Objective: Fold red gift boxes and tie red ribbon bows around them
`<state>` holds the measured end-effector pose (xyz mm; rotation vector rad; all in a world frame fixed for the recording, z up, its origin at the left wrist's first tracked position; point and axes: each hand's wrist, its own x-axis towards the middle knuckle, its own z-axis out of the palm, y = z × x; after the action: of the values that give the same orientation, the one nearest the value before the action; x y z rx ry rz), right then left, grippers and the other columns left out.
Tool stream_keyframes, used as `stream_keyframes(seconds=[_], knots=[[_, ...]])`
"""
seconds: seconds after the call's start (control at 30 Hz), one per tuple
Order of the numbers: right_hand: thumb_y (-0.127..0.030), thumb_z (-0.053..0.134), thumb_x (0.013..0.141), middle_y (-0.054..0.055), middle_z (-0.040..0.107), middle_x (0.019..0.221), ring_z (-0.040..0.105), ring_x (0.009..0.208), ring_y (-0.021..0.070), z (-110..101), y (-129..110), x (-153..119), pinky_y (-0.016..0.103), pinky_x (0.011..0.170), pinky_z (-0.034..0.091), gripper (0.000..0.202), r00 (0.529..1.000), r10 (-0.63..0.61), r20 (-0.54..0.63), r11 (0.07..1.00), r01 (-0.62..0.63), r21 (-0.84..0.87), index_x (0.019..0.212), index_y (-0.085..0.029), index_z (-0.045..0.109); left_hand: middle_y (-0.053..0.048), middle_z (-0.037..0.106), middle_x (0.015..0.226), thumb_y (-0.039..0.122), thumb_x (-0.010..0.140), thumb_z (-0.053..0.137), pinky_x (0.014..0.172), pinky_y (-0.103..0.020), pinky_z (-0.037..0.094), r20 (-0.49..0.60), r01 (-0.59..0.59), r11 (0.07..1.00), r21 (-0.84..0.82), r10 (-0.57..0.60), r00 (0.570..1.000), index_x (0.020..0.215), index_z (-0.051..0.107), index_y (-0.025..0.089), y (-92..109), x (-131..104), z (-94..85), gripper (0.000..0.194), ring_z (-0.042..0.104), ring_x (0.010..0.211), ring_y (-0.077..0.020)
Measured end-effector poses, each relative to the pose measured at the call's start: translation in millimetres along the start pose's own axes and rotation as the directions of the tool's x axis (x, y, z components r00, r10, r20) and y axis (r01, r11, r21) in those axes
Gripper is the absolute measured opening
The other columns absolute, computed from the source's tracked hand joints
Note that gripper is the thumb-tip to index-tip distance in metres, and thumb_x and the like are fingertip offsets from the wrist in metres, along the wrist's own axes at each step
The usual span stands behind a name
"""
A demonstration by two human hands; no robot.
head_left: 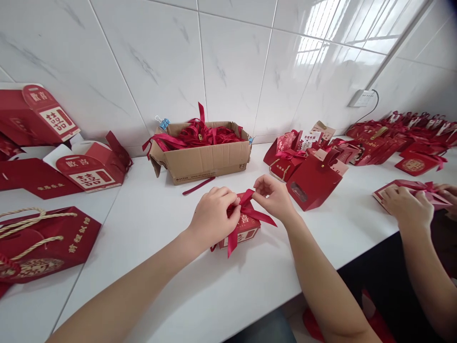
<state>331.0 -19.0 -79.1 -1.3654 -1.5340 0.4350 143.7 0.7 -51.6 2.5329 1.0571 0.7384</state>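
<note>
A small red gift box (246, 234) with pale printed panels sits on the white table before me. Red ribbon (259, 216) is tied in a bow on its top, and two tails hang loose, one down the front and one out to the right. My left hand (215, 215) is closed on the bow's left side, its thumb and fingers pinching the ribbon near the knot. On the other side, my right hand (273, 196) pinches the bow's right loop between thumb and fingertips. The hands cover much of the box's left and back.
Behind the box stands a cardboard carton (210, 159) full of red ribbons, with a loose ribbon strip (198, 186) before it. Red boxes (91, 174) and a rope-handled bag (46, 247) fill the left. More gift bags (314, 181) stand right, where another person's hands (407, 205) hold a box.
</note>
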Motion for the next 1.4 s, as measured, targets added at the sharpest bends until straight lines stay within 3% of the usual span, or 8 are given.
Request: stream_keyframes(seconds=[0.4, 0.7, 0.93, 1.1, 1.2, 1.3, 1.4], knots=[[-0.009, 0.052, 0.065, -0.006, 0.049, 0.055, 0.042, 0.050, 0.0080, 2.4, -0.7, -1.8, 0.021, 0.048, 0.036, 0.013, 0.982, -0.179, -0.065, 0.983, 0.176, -0.054, 0.067, -0.021, 0.047, -0.002, 0.055, 0.093, 0.019, 0.071, 0.056, 0.085, -0.038, 0.044, 0.115, 0.105, 0.975, -0.198, -0.084, 0.990, 0.064, 0.054, 0.019, -9.5, 6.2, 0.1, 0.007, 0.051, 0.094, -0.0209], [-0.007, 0.051, 0.064, -0.007, 0.046, 0.054, 0.040, 0.049, 0.0072, 1.7, -2.1, -2.1, 0.020, 0.046, 0.034, 0.016, 0.974, -0.204, -0.096, 0.978, 0.199, -0.061, 0.064, -0.021, 0.044, -0.005, 0.055, 0.101, 0.021, 0.070, 0.056, 0.090, -0.040, 0.044, 0.115, 0.096, 0.978, -0.185, -0.075, 0.991, 0.062, 0.054, 0.020, -11.5, 4.8, 0.8, 0.009, 0.046, 0.108, -0.0253], [-0.009, 0.051, 0.068, -0.005, 0.048, 0.059, 0.042, 0.053, 0.0090, 1.6, 0.8, -2.1, 0.022, 0.050, 0.037, 0.014, 0.984, -0.171, -0.040, 0.983, 0.168, -0.076, 0.067, -0.021, 0.044, -0.005, 0.057, 0.105, 0.023, 0.071, 0.057, 0.094, -0.042, 0.042, 0.130, 0.118, 0.974, -0.191, -0.094, 0.987, 0.064, 0.056, 0.021, -11.6, 6.2, 2.2, 0.008, 0.044, 0.113, -0.0262], [-0.019, 0.061, 0.075, -0.005, 0.050, 0.064, 0.045, 0.058, 0.0104, -11.8, 0.6, 0.7, 0.024, 0.055, 0.042, 0.017, 0.989, -0.063, 0.131, 0.997, 0.068, -0.035, 0.073, -0.022, 0.044, -0.005, 0.057, 0.110, 0.033, 0.079, 0.056, 0.097, -0.044, 0.040, 0.112, 0.135, 0.972, -0.192, -0.115, 0.987, 0.073, 0.059, 0.022, -7.9, 5.5, -10.5, 0.013, 0.044, 0.115, -0.0260], [-0.036, 0.066, 0.078, -0.002, 0.056, 0.076, 0.053, 0.066, 0.0125, -27.5, -2.4, -2.2, 0.027, 0.062, 0.047, 0.023, 0.965, 0.057, 0.255, 0.998, -0.048, -0.040, 0.082, -0.022, 0.048, -0.003, 0.059, 0.109, 0.043, 0.085, 0.050, 0.086, -0.039, 0.046, 0.086, 0.167, 0.961, -0.222, -0.152, 0.985, 0.081, 0.060, 0.024, -10.5, 7.2, -27.2, 0.022, 0.046, 0.115, -0.0253], [-0.048, 0.057, 0.084, 0.003, 0.059, 0.090, 0.059, 0.075, 0.0151, -41.5, -7.8, -13.1, 0.029, 0.065, 0.049, 0.027, 0.950, 0.184, 0.253, 0.982, -0.169, -0.081, 0.092, -0.022, 0.052, -0.002, 0.062, 0.103, 0.047, 0.087, 0.047, 0.074, -0.032, 0.047, 0.082, 0.208, 0.951, -0.228, -0.194, 0.977, 0.081, 0.061, 0.025, -16.9, 9.8, -43.9, 0.026, 0.053, 0.103, -0.0230], [-0.054, 0.042, 0.091, 0.003, 0.060, 0.082, 0.059, 0.070, 0.0152, -45.3, -15.2, -28.8, 0.028, 0.059, 0.047, 0.037, 0.914, 0.306, 0.265, 0.951, -0.279, -0.135, 0.085, -0.020, 0.055, -0.001, 0.064, 0.099, 0.049, 0.085, 0.050, 0.071, -0.030, 0.047, 0.100, 0.230, 0.957, -0.175, -0.215, 0.971, 0.081, 0.062, 0.025, -24.1, 11.2, -55.2, 0.027, 0.057, 0.094, -0.0215]])
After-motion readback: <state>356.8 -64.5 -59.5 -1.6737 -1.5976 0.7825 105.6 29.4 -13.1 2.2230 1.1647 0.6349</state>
